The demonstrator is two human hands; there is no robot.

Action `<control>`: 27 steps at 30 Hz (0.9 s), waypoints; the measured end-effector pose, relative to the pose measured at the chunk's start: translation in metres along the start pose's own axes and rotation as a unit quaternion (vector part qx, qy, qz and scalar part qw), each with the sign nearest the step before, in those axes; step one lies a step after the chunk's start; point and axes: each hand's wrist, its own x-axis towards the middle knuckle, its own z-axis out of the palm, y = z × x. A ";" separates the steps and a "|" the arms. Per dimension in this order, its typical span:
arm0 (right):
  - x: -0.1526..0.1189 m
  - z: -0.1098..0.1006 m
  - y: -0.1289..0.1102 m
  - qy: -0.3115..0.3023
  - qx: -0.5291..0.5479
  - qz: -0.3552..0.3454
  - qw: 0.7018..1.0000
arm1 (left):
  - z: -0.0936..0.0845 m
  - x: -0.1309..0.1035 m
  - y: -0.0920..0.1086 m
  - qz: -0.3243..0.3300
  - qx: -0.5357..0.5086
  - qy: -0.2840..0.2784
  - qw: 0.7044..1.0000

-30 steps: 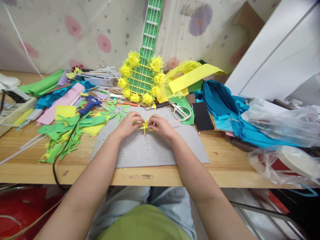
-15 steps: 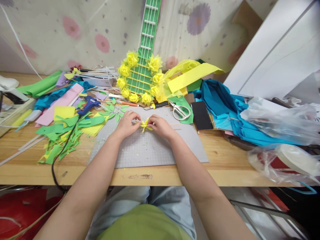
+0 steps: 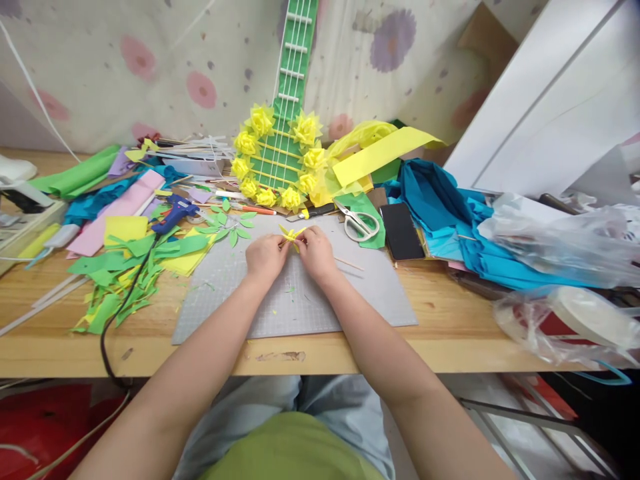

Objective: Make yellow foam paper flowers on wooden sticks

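A gray cutting mat point(image 3: 295, 310) lay on the wooden desk point(image 3: 450, 337), and a small yellow paper piece point(image 3: 291, 234) was held up over the far part of the mat, near its middle. The left hand point(image 3: 267, 257) had its fingers closed on the near left side of the piece; the right hand point(image 3: 316, 251) pinched it from the right, the two almost touching. A thin stick point(image 3: 349, 264) jutted out beside the right hand, above the mat; whether that hand gripped it could not be told.

At the mat's far right corner were white-handled scissors point(image 3: 367, 230) on green paper, with a black phone point(image 3: 401, 231) just right of the mat. A green leaf sprig point(image 3: 233, 223) sat at its far left corner. Left of the mat were a blue glue gun point(image 3: 175, 212) and green and yellow scraps point(image 3: 107, 287). Beyond the mat stood a green guitar shape point(image 3: 280, 157) edged with yellow paper flowers point(image 3: 305, 127).
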 end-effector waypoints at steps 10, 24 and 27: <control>-0.001 0.004 -0.008 -0.016 -0.035 0.052 0.998 | 0.002 -0.002 0.007 -0.088 -0.052 0.000 0.995; 0.000 0.006 -0.011 -0.027 -0.030 -0.005 0.999 | 0.000 -0.003 0.009 -0.142 -0.080 -0.009 0.987; 0.001 0.005 -0.014 -0.039 -0.039 -0.021 0.998 | 0.000 -0.004 0.007 -0.147 -0.097 -0.005 0.984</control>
